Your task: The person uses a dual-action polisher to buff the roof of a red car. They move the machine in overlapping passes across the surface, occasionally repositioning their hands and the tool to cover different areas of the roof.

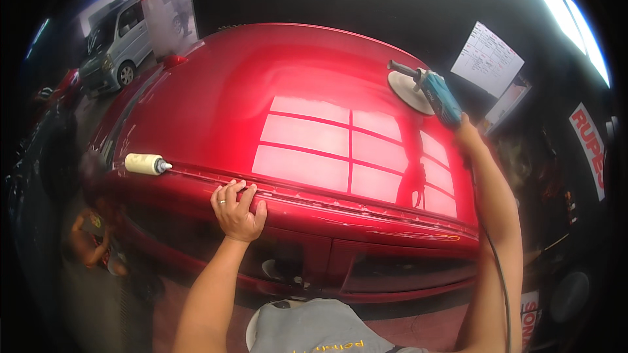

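Observation:
A glossy red car roof (235,98) fills the middle of the view. My right hand (466,132) reaches far across it, shut on the handle of a blue electric polisher (437,95). The polisher's round white pad (405,91) lies on the roof's far right side. My left hand (237,210) rests on the near roof edge, fingers spread over the trim strip, holding nothing. A small cream-coloured bottle (145,164) lies on its side on the roof edge to the left of that hand.
The polisher's black cord (500,274) hangs down along my right arm. A person (91,235) crouches low beside the car at the left. A silver van (118,42) stands at the far left. Papers (487,59) hang on the dark wall at the right.

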Demonstrator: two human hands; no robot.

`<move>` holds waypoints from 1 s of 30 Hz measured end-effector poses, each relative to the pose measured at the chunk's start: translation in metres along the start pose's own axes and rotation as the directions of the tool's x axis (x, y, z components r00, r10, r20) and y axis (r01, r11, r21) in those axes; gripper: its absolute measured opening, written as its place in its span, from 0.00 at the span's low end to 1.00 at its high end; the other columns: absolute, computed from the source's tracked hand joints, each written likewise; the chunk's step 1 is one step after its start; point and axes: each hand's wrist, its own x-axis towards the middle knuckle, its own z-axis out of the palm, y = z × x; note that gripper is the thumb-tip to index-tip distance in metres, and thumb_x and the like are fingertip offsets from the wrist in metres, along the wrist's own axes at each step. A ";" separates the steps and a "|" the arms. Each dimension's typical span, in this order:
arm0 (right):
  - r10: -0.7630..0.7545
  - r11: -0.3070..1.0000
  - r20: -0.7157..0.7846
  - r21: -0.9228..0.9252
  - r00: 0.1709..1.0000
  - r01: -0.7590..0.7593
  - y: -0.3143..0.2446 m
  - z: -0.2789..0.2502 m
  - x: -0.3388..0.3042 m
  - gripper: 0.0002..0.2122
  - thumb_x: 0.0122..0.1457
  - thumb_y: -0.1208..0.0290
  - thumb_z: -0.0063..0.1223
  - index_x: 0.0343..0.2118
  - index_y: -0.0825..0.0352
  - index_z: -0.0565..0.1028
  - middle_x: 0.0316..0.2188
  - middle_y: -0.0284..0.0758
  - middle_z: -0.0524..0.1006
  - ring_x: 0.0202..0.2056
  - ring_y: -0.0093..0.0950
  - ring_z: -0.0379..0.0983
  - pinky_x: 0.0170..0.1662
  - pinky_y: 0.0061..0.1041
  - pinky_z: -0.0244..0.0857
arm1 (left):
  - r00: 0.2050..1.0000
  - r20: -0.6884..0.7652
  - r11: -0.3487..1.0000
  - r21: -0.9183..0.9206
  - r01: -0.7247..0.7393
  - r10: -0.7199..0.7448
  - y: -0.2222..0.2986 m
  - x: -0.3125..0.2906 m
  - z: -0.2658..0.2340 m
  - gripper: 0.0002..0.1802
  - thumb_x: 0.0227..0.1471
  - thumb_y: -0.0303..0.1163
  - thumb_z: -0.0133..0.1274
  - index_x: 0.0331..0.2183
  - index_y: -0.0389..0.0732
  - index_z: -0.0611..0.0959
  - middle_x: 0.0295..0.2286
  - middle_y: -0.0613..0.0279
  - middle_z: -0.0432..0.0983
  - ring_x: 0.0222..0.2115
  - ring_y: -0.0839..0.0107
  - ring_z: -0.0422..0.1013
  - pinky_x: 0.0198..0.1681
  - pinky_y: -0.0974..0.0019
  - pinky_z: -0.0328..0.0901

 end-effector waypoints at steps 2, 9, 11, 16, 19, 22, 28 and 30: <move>-0.074 0.997 0.040 0.015 0.996 0.073 -0.023 0.005 -0.003 0.49 0.54 0.83 0.64 0.79 0.62 0.52 0.40 0.51 0.86 0.26 0.41 0.86 0.26 0.41 0.81 | 1.000 -0.003 1.000 0.008 0.019 -0.019 -0.002 -0.003 -0.003 0.23 0.55 0.49 0.60 0.45 0.44 0.91 0.49 0.54 0.80 0.56 0.49 0.74 0.68 0.39 0.58; -0.263 0.965 0.032 0.017 0.964 0.262 -0.125 0.020 -0.006 0.50 0.53 0.83 0.64 0.80 0.62 0.52 0.43 0.54 0.86 0.31 0.44 0.88 0.30 0.43 0.82 | 0.999 -0.045 0.999 -0.052 0.013 -0.015 0.001 0.002 0.000 0.22 0.53 0.48 0.62 0.44 0.45 0.91 0.47 0.56 0.81 0.55 0.50 0.75 0.66 0.40 0.60; -0.323 0.946 0.069 0.015 0.944 0.323 -0.161 0.030 0.005 0.49 0.54 0.83 0.64 0.79 0.61 0.53 0.43 0.55 0.86 0.33 0.45 0.89 0.31 0.43 0.83 | 0.998 -0.050 0.998 -0.055 0.023 -0.026 0.000 0.000 0.000 0.22 0.52 0.48 0.62 0.44 0.45 0.92 0.47 0.56 0.81 0.54 0.50 0.75 0.65 0.40 0.61; -0.332 0.943 0.143 0.064 0.933 0.326 -0.260 0.027 -0.030 0.48 0.56 0.86 0.61 0.80 0.57 0.53 0.42 0.54 0.86 0.31 0.43 0.88 0.29 0.42 0.82 | 0.999 -0.039 0.998 -0.057 0.036 -0.038 0.004 0.004 -0.002 0.23 0.54 0.51 0.62 0.44 0.46 0.92 0.47 0.56 0.84 0.54 0.52 0.76 0.64 0.42 0.62; -0.421 0.907 0.159 0.069 0.893 0.416 -0.302 0.038 -0.039 0.47 0.57 0.85 0.60 0.80 0.57 0.53 0.41 0.52 0.86 0.30 0.43 0.87 0.29 0.42 0.81 | 0.997 -0.061 0.997 -0.068 0.038 -0.042 0.003 0.001 -0.003 0.23 0.55 0.52 0.61 0.44 0.47 0.93 0.47 0.56 0.84 0.53 0.53 0.77 0.64 0.42 0.62; -0.452 0.892 0.195 0.066 0.871 0.448 -0.342 0.039 -0.066 0.46 0.57 0.85 0.59 0.80 0.59 0.53 0.40 0.53 0.86 0.31 0.42 0.87 0.29 0.42 0.80 | 0.996 -0.072 0.997 -0.062 0.041 -0.045 0.000 0.001 -0.004 0.23 0.55 0.53 0.62 0.43 0.47 0.93 0.46 0.57 0.84 0.54 0.53 0.77 0.64 0.43 0.62; -0.481 0.873 0.166 -0.003 0.861 0.488 -0.328 0.046 -0.061 0.46 0.58 0.85 0.57 0.80 0.61 0.51 0.41 0.54 0.86 0.34 0.44 0.88 0.32 0.43 0.80 | 0.996 -0.071 0.997 -0.071 0.040 -0.045 0.002 0.002 -0.004 0.23 0.54 0.53 0.63 0.43 0.46 0.93 0.46 0.56 0.84 0.53 0.52 0.77 0.64 0.43 0.62; -0.500 0.864 0.144 0.016 0.854 0.503 -0.304 0.051 -0.047 0.47 0.57 0.85 0.57 0.80 0.58 0.52 0.43 0.56 0.86 0.37 0.47 0.88 0.36 0.44 0.81 | 0.997 -0.066 0.997 -0.066 0.042 -0.047 0.003 0.001 -0.004 0.22 0.52 0.51 0.65 0.44 0.47 0.93 0.46 0.57 0.83 0.54 0.54 0.77 0.65 0.42 0.63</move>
